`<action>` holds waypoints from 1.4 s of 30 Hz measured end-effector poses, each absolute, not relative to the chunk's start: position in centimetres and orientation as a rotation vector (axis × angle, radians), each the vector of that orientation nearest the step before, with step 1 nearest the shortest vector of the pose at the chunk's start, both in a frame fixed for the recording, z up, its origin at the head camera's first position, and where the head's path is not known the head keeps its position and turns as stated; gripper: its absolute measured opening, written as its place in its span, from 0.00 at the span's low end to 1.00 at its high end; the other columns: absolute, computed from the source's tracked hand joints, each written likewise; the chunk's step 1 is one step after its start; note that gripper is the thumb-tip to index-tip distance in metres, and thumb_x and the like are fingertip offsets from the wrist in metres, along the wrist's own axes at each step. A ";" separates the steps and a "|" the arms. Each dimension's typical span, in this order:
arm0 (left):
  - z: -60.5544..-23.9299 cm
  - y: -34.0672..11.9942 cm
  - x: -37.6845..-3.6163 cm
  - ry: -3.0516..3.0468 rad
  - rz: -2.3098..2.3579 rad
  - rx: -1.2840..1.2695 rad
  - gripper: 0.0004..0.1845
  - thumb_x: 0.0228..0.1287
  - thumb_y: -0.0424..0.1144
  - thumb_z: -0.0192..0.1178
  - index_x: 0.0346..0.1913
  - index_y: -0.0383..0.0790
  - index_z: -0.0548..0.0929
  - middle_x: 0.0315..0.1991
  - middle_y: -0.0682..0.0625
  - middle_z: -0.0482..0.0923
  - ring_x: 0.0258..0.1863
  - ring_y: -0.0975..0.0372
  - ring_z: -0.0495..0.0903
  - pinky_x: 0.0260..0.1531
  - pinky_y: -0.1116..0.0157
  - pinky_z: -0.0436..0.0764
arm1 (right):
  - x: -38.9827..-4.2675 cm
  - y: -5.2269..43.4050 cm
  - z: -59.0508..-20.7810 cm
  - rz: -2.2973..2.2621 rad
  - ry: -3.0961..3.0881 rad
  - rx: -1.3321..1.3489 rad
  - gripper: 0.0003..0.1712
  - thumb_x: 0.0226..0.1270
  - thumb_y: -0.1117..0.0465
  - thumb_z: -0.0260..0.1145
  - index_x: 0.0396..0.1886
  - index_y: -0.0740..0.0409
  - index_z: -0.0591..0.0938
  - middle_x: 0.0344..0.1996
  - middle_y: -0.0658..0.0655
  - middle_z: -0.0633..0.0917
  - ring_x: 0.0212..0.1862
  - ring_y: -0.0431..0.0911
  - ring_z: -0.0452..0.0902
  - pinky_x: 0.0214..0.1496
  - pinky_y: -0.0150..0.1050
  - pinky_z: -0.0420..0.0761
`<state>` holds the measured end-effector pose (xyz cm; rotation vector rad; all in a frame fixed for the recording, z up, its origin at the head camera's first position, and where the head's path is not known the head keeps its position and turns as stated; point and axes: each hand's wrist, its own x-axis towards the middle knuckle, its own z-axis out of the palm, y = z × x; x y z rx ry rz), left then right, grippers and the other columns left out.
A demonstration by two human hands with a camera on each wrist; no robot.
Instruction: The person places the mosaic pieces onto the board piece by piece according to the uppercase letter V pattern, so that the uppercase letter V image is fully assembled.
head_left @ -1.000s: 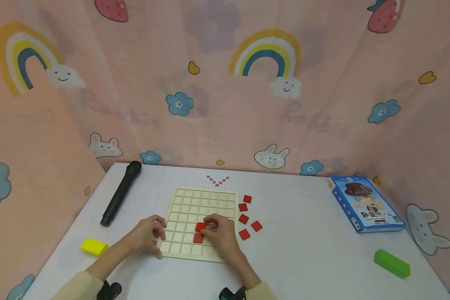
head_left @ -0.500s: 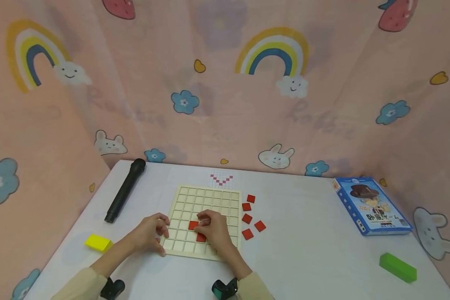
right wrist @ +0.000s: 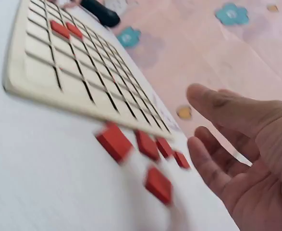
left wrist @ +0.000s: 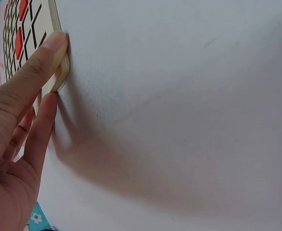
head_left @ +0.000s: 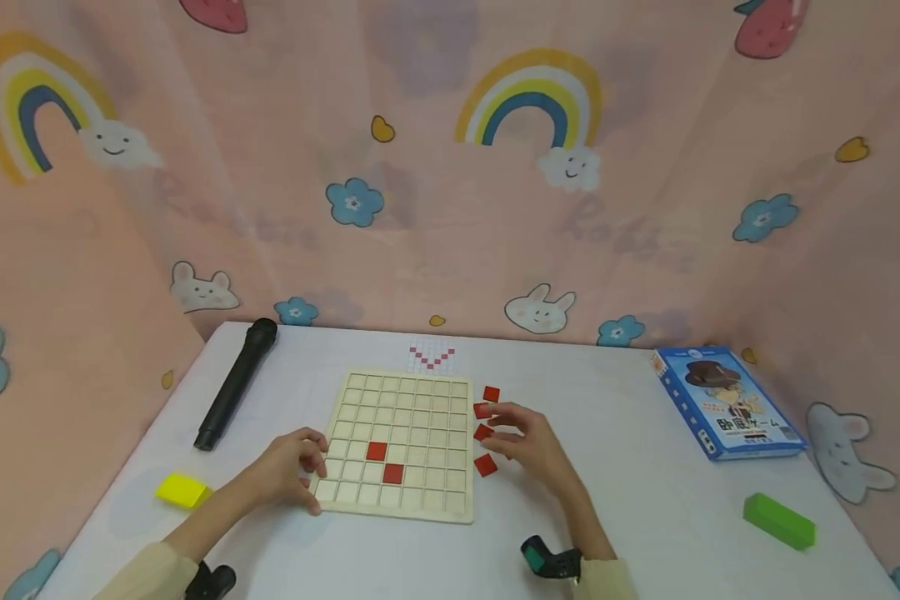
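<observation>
A pale wooden grid board (head_left: 420, 408) lies on the white table, with two red tiles (head_left: 377, 451) (head_left: 393, 473) set in cells near its front left. My left hand (head_left: 309, 475) grips the board's near left corner, and the left wrist view shows the thumb (left wrist: 54, 48) pressed against the board's edge (left wrist: 60, 77). Several loose red tiles (head_left: 486, 465) lie just right of the board. My right hand (head_left: 498, 425) hovers over them with relaxed fingers and holds nothing; in the right wrist view its palm (right wrist: 246, 163) is bare beside the tiles (right wrist: 114, 142).
A small pattern card (head_left: 431, 357) lies behind the board. A black microphone (head_left: 236, 383) is at the far left and a yellow block (head_left: 183, 492) at the near left. A blue box (head_left: 727, 404) and a green block (head_left: 778, 521) sit on the right. Pink curtains enclose the table.
My right hand left a second red tile on the board and moved right, over the loose tiles. My left hand has stayed on the board's corner.
</observation>
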<state>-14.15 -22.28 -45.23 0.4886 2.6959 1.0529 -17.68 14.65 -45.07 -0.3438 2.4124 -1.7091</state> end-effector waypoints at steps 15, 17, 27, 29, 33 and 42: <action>-45.3 -23.4 -14.1 2.696 1.115 0.605 0.22 0.22 0.30 0.82 0.24 0.40 0.79 0.43 0.45 0.72 0.32 0.62 0.73 0.24 0.72 0.79 | -21.8 20.4 -46.8 -1.188 2.445 -0.648 0.14 0.57 0.66 0.72 0.45 0.57 0.85 0.39 0.52 0.84 0.36 0.47 0.71 0.34 0.30 0.75; -45.3 -23.3 -14.1 2.701 1.119 0.616 0.22 0.22 0.30 0.82 0.24 0.40 0.79 0.42 0.46 0.72 0.32 0.63 0.72 0.24 0.73 0.79 | -21.9 20.5 -46.9 -1.199 2.452 -0.641 0.14 0.57 0.64 0.72 0.44 0.58 0.85 0.38 0.52 0.85 0.36 0.47 0.72 0.35 0.31 0.75; -45.4 -22.9 -14.1 2.671 1.104 0.545 0.21 0.24 0.30 0.82 0.25 0.39 0.80 0.45 0.46 0.72 0.32 0.65 0.72 0.25 0.73 0.79 | -20.2 21.3 -47.9 -1.504 2.464 -0.369 0.18 0.56 0.65 0.73 0.47 0.63 0.83 0.42 0.60 0.86 0.42 0.48 0.82 0.47 0.32 0.82; -45.5 -22.9 -14.1 2.676 1.096 0.557 0.21 0.24 0.30 0.82 0.25 0.40 0.80 0.46 0.46 0.72 0.32 0.66 0.72 0.26 0.73 0.79 | -19.7 21.1 -48.0 -1.543 2.499 -0.279 0.18 0.57 0.66 0.72 0.48 0.63 0.83 0.43 0.60 0.86 0.42 0.48 0.83 0.48 0.33 0.82; -45.7 -22.8 -14.1 2.689 1.084 0.563 0.22 0.23 0.30 0.82 0.25 0.40 0.80 0.46 0.46 0.72 0.33 0.64 0.73 0.26 0.73 0.79 | -18.9 20.1 -47.9 -1.616 2.553 -0.077 0.18 0.56 0.68 0.72 0.48 0.64 0.83 0.42 0.60 0.86 0.43 0.49 0.84 0.49 0.36 0.82; -45.5 -22.6 -14.0 2.686 1.089 0.557 0.22 0.23 0.31 0.82 0.25 0.40 0.80 0.45 0.46 0.73 0.33 0.63 0.73 0.26 0.73 0.79 | -17.6 17.8 -46.7 -1.738 2.580 0.210 0.17 0.56 0.69 0.72 0.47 0.64 0.83 0.42 0.61 0.87 0.46 0.51 0.83 0.48 0.37 0.82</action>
